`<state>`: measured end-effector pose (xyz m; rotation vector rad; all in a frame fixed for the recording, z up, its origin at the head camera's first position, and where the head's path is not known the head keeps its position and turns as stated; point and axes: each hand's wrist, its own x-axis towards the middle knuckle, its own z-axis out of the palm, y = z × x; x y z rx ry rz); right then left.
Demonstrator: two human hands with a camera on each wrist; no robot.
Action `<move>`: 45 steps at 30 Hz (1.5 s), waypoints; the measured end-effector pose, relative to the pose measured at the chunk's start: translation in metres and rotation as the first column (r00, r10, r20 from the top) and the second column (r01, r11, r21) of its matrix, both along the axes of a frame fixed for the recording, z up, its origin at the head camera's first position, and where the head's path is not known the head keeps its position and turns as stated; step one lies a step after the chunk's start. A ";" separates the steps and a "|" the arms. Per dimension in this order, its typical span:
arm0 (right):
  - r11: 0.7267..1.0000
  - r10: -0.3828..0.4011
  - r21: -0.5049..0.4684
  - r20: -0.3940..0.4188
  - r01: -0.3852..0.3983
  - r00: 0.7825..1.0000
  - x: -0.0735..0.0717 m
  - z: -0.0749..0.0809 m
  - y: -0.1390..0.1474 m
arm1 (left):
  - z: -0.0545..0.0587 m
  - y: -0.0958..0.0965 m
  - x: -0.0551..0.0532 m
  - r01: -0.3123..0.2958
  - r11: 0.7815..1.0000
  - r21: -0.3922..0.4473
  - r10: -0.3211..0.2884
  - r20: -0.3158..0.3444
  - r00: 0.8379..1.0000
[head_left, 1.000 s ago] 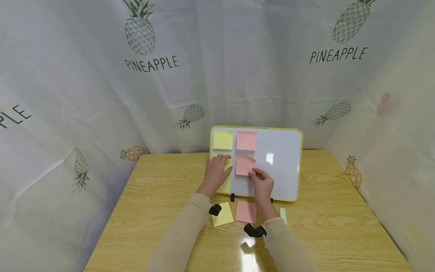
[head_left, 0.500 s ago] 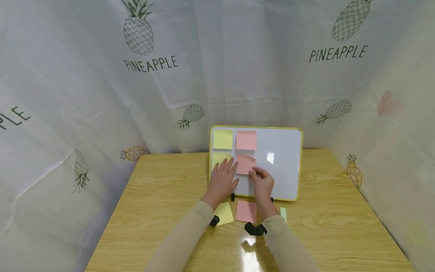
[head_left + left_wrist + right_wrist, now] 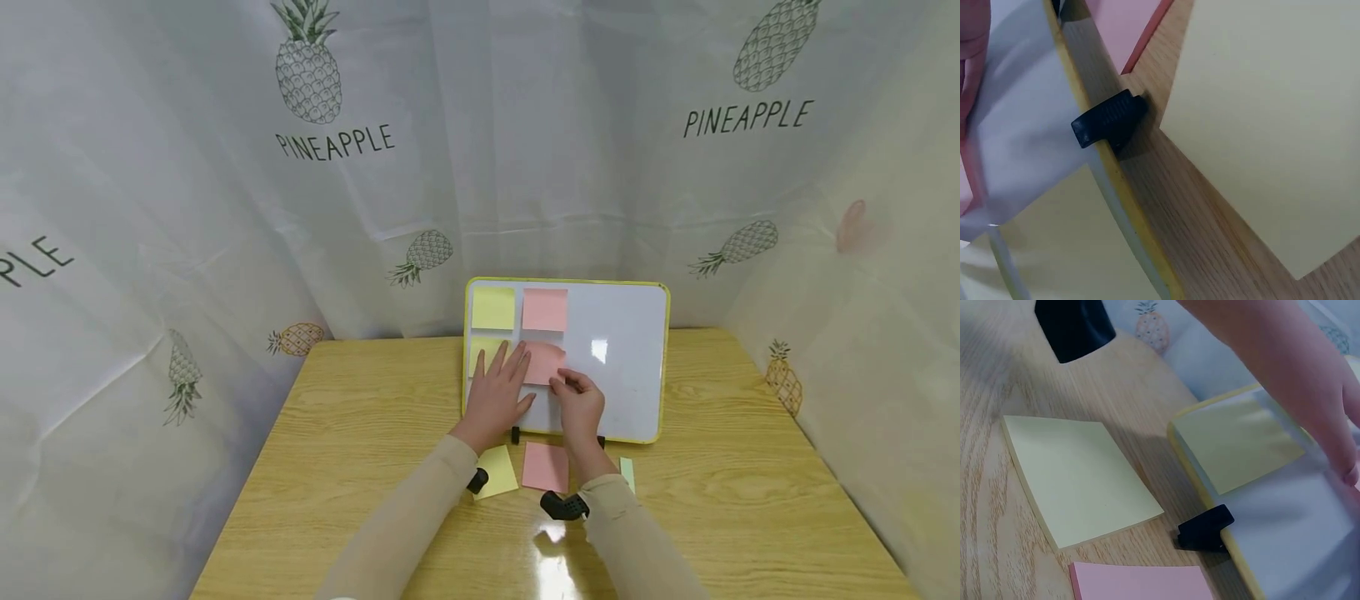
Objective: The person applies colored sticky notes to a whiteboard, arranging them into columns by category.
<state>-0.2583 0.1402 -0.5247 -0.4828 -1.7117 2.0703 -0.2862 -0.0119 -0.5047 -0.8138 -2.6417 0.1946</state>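
Note:
A whiteboard (image 3: 618,358) with a yellow rim leans upright at the back of the table. My right hand (image 3: 581,410) pinches the lower right corner of a pink sticky note (image 3: 547,360) lying on the board. With fingers spread, my left hand (image 3: 495,404) lies over the board's left part, its fingertips at that note's left edge. Above are another pink sticky note (image 3: 545,310) and a yellow sticky note (image 3: 492,308). A second yellow note (image 3: 482,350) is partly covered by the left fingers. The lowest yellow note (image 3: 1235,444) shows in the right wrist view.
In front of the board lie a yellow sticky-note pad (image 3: 498,475), a pink pad (image 3: 546,467) and a green pad (image 3: 627,472), the last partly behind the right arm. Black clip feet (image 3: 515,435) hold the board's lower edge. A pineapple-print curtain (image 3: 517,183) hangs behind the table.
My left hand has moved right from the yellow notes toward the pink note, and its fingers have spread out. My right hand keeps its pinch on the pink note's corner.

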 end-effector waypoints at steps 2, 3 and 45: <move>1.000 0.002 0.011 0.009 -0.002 1.000 0.000 0.000 0.000 | 0.001 0.002 -0.003 -0.020 1.000 -0.003 0.020 0.008 1.000; 1.000 0.004 0.018 0.016 -0.005 1.000 0.000 0.000 0.000 | 0.002 0.002 -0.003 -0.031 1.000 -0.002 0.031 0.019 0.999; -0.135 0.350 0.991 0.044 0.004 0.936 -0.012 0.009 0.037 | -0.010 0.009 -0.018 -0.040 0.992 0.117 0.058 -0.156 0.986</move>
